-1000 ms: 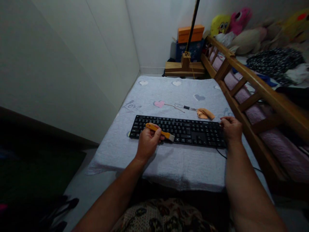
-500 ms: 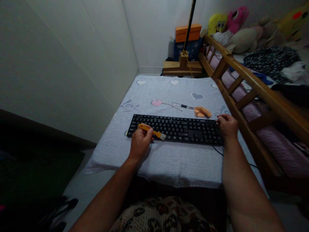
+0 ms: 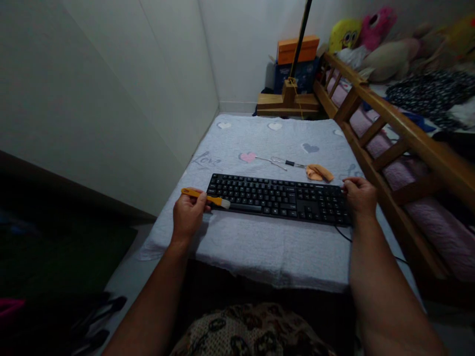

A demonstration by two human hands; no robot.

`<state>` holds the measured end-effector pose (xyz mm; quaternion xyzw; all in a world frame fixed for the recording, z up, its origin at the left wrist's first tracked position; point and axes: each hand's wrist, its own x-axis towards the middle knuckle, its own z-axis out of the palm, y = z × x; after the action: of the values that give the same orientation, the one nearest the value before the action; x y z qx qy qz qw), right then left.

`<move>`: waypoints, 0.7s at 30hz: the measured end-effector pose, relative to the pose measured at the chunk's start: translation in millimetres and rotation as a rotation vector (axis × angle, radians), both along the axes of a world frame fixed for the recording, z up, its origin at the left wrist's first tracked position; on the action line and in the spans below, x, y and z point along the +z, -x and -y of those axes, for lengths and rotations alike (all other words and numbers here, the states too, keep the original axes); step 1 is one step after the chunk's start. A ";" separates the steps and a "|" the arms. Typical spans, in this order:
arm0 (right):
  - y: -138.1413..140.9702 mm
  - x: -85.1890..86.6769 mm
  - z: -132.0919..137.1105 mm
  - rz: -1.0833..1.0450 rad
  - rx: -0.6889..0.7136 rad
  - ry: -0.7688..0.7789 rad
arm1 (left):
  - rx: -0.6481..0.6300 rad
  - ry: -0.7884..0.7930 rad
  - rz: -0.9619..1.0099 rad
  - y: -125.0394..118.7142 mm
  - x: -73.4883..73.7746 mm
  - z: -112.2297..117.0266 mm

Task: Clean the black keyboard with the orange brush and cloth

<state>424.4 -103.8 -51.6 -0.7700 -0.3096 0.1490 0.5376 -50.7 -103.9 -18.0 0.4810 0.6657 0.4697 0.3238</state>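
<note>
A black keyboard point(image 3: 278, 198) lies across a pale blue quilted cover point(image 3: 267, 242) printed with hearts. My left hand point(image 3: 188, 215) is closed round a small orange-handled brush point(image 3: 206, 198); its white bristles touch the keyboard's near left corner. My right hand point(image 3: 359, 197) is curled over the keyboard's right end, fingers bent on its edge. A black cable point(image 3: 343, 235) trails off from under that hand.
Beyond the keyboard lie a thin metal tool with a black grip point(image 3: 284, 162) and a folded orange cloth point(image 3: 319, 172). A wooden bed rail point(image 3: 389, 123) runs along the right, with plush toys point(image 3: 367, 34) behind. A white wall stands left; a wooden stand point(image 3: 287, 99) and boxes point(image 3: 297, 62) sit at the back.
My left hand has drawn the brush leftward along the keyboard, from its middle keys to its left corner. My right hand has stayed on the right end.
</note>
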 end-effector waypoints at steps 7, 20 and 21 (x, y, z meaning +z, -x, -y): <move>1.4 1.1 0.6 -0.020 -0.010 -0.005 | 0.072 -0.019 -0.093 36.2 1.2 -7.5; -2.7 -4.0 2.1 0.016 0.004 0.009 | 0.035 -0.060 0.240 19.9 4.2 -6.3; -3.0 -3.9 2.1 0.015 0.002 0.013 | 0.021 -0.052 0.237 17.0 1.7 -6.2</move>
<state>427.4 -106.0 -55.5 -0.7742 -0.3134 0.1459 0.5302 -67.7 -97.8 -16.3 0.4230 0.6155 0.5438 0.3828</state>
